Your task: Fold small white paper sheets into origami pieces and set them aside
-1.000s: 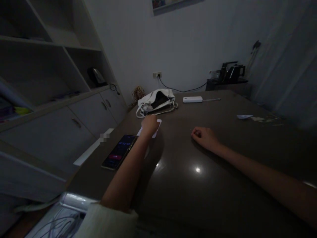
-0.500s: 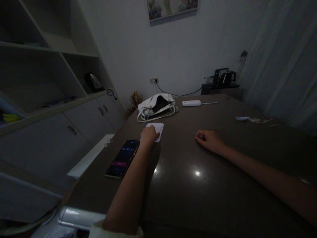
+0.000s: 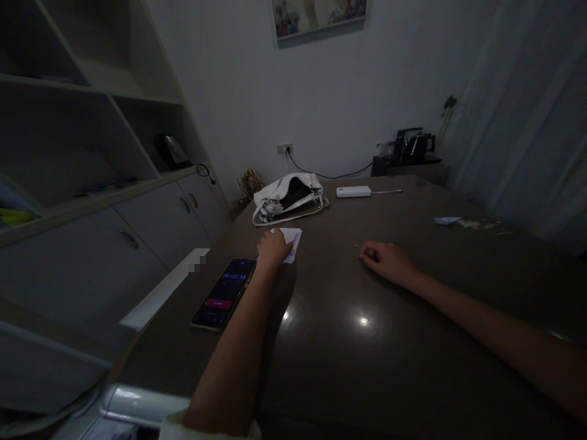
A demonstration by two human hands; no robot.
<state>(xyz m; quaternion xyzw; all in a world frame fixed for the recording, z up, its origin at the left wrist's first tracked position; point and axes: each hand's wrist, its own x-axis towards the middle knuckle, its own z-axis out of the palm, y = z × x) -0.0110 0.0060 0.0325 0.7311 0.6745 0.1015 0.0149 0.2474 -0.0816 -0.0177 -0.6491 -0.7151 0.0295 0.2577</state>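
Note:
My left hand [image 3: 273,245] rests on a small stack of white paper sheets [image 3: 293,235], its fingers closed over their left side. Most of the fingertips are hidden by the back of the hand. Just left of that forearm lies a phone [image 3: 224,293], face up, with a running timer on its screen. My right hand [image 3: 384,259] lies on its side on the dark table [image 3: 330,354], fingers loosely curled in with nothing visible in them. A tiny pale scrap sits near its fingertips.
Behind the papers stands a white handbag [image 3: 291,197], open at the top. A white power bank [image 3: 353,192] with a short cable lies to its right. Folded paper [image 3: 447,220] and scraps are at the far right. A black kettle [image 3: 419,146] stands beyond the table, cabinets [image 3: 156,226] on the left.
The phone's timer has advanced by a second. My left hand has shifted slightly on the papers, while my right hand keeps its pose. The whole view has drifted a little.

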